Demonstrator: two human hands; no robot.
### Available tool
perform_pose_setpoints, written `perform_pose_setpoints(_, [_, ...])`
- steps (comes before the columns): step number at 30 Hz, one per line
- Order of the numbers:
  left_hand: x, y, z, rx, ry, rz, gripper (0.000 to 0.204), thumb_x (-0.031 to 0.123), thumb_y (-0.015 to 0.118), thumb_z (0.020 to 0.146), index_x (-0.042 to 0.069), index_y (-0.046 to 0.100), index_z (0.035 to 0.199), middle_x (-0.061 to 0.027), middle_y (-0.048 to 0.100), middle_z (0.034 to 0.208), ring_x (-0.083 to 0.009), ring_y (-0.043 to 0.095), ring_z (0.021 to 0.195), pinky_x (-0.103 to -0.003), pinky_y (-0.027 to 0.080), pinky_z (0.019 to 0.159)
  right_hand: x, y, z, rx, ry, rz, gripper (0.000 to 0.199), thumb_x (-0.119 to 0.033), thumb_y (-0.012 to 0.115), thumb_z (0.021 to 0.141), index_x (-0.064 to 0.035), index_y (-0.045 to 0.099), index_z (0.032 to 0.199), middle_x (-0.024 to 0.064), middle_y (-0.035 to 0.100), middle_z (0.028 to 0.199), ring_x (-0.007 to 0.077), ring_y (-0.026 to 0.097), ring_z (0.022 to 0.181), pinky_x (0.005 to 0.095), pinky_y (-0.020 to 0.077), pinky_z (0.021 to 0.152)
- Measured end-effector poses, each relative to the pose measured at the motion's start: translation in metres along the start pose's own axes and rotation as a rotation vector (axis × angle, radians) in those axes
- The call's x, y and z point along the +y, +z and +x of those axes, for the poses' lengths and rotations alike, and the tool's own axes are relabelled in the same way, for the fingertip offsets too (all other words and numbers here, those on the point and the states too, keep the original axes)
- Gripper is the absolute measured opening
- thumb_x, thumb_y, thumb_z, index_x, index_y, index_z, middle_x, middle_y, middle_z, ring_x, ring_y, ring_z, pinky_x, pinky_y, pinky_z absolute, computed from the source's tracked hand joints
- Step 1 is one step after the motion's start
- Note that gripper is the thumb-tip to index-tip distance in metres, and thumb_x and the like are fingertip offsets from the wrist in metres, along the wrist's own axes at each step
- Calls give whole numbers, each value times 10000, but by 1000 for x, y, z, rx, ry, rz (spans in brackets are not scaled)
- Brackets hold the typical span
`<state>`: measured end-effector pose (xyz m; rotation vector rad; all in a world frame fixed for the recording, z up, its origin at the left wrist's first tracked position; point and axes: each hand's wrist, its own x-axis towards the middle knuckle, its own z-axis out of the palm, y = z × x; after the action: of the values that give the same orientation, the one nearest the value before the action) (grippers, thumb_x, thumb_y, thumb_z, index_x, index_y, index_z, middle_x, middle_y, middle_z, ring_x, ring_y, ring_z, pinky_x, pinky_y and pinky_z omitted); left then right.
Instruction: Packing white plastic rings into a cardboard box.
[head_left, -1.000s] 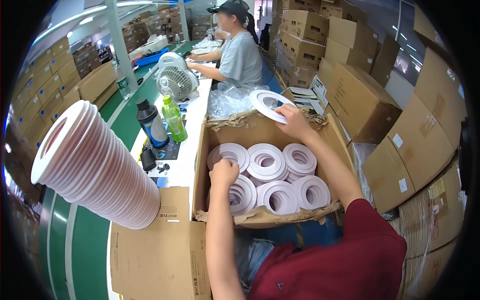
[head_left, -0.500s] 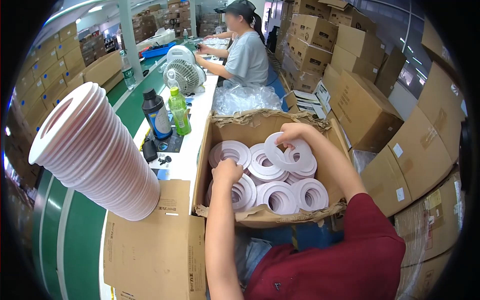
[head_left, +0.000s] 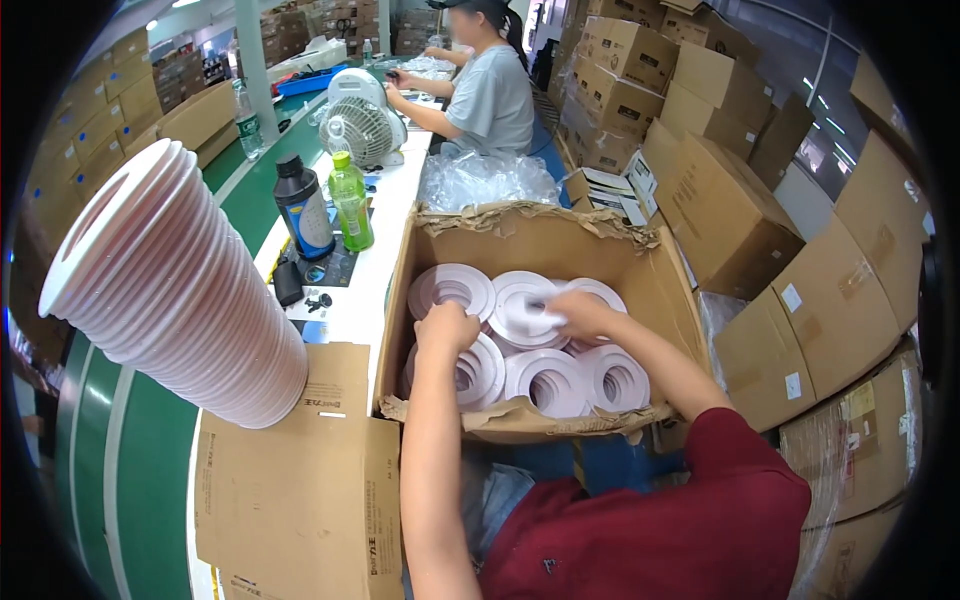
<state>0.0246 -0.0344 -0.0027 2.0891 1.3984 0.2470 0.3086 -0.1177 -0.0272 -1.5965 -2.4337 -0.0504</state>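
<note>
An open cardboard box [head_left: 545, 424] in front of me holds several stacks of flat white rings with round holes. My left hand [head_left: 447, 326] reaches in at the left with its fingers curled down, between the back-left ring stack [head_left: 482, 288] and the front-left ring stack [head_left: 490, 372]. What its fingertips grip is hidden. My right hand [head_left: 585, 313], smeared by motion, is over the right edge of the back-middle ring stack [head_left: 510, 290]. On the left a tall leaning stack of pinkish-white rings [head_left: 190, 300] rises from a flat cardboard piece [head_left: 290, 490].
Beyond it on the white bench are a dark bottle [head_left: 303, 215], a green bottle [head_left: 350, 205] and a white fan [head_left: 362, 125]. Clear plastic bags [head_left: 485, 180] lie behind the box. A co-worker [head_left: 490, 100] sits farther back. Large cartons [head_left: 735, 210] line the right side.
The ring my right hand held raised is no longer seen lifted; that hand has dropped lower over the back-middle stack. My left hand shows only slight movement. The view has shifted a little.
</note>
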Motion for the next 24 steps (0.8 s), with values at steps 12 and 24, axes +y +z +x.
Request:
perform_pose_setpoints(12, [0,0,-5,-9,-25,27,375,282,542,808,27,701,1034,-218,661,1111,-363,613,1082,-476,415,982,1,18,-20,449,294,135,249,0,629,684,-51,642,927,190,641,954,377,608,935,445,479,821])
perform_pose_setpoints(24, [-1,1,-4,-16,-10,34,373,282,551,814,23,701,1037,-222,665,1088,-362,618,1070,-474,418,979,14,8,-18,-126,177,58,265,-27,648,693,-35,615,956,176,623,929,369,593,909,432,472,810])
